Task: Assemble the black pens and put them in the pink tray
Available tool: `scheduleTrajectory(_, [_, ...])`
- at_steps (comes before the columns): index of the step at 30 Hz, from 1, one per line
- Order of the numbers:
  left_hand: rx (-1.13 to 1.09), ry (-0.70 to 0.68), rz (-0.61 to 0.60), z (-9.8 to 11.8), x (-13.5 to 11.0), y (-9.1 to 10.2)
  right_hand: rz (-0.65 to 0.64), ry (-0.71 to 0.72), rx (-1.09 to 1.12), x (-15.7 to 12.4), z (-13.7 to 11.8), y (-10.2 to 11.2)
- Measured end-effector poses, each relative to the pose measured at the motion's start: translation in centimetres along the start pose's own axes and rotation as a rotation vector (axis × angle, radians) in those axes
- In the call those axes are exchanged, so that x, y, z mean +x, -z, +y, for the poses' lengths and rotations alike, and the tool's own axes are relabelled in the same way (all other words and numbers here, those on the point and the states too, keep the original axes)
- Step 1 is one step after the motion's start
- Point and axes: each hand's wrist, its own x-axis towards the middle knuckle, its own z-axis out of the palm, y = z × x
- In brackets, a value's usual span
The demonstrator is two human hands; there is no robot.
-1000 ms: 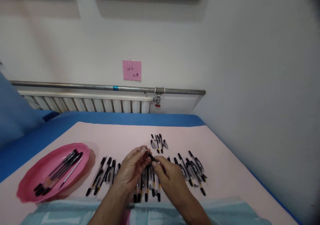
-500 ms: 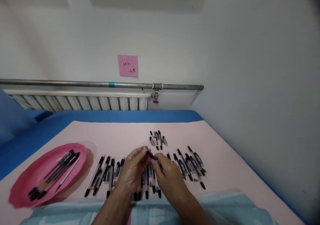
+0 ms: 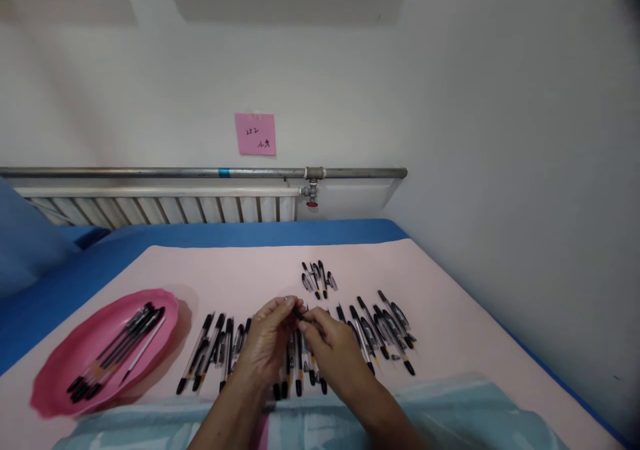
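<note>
Both hands meet above the middle of the table, closed on one dark pen part (image 3: 299,313) that looks like a pen barrel with a black grip. My left hand (image 3: 270,333) pinches its upper-left end between thumb and fingertips. On the lower-right end, my right hand (image 3: 333,347) closes with thumb and index finger; most of the part is hidden by the fingers. Under and beside the hands lie rows of disassembled pens, with clear barrels (image 3: 216,351) and black caps (image 3: 400,315). Farther back sits a small cluster of pen parts (image 3: 320,280).
To the left, a pink scalloped tray (image 3: 50,377) holds several black pens (image 3: 120,353) and one thin white refill (image 3: 145,350). A pale blue cloth (image 3: 165,427) covers the near edge. Behind the table are a radiator (image 3: 165,209), a metal pipe (image 3: 270,172) and a wall.
The pen part's light tip, which showed at my left fingertips, is now covered by them. My right fingers have shifted slightly up along it. The whole view has moved a little.
</note>
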Motion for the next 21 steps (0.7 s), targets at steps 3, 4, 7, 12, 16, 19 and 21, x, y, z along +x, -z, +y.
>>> scheduleTrajectory(3, [0.01, 0.007, 0.015, 0.02, -0.07, -0.1, -0.001, -0.026, 0.047, 0.15, -0.02, -0.03])
scheduleTrajectory(4, [0.014, 0.023, 0.04, 0.03, -0.09, -0.16, -0.003, -0.019, 0.046, 0.14, -0.04, -0.06])
scheduleTrajectory(7, [0.009, 0.031, 0.124, 0.08, -0.17, -0.32, -0.017, 0.005, 0.013, -0.08, -0.16, -0.24])
scheduleTrajectory(12, [0.006, 0.036, 0.122, -0.02, -0.26, -0.38, -0.028, 0.022, -0.027, -0.42, -0.16, -0.59])
scheduleTrajectory(16, [-0.024, 0.015, 0.179, -0.42, -0.09, -0.21, -0.012, 0.032, -0.038, -0.37, 0.26, -0.77])
scheduleTrajectory(19, [-0.034, 0.007, 0.169, -0.53, 0.08, 0.01, -0.009, 0.037, -0.039, -0.27, 0.47, -0.8])
scheduleTrajectory(21, [-0.034, -0.008, 0.153, -0.33, 0.05, 0.1, -0.004, 0.029, -0.024, -0.18, 0.46, -0.75])
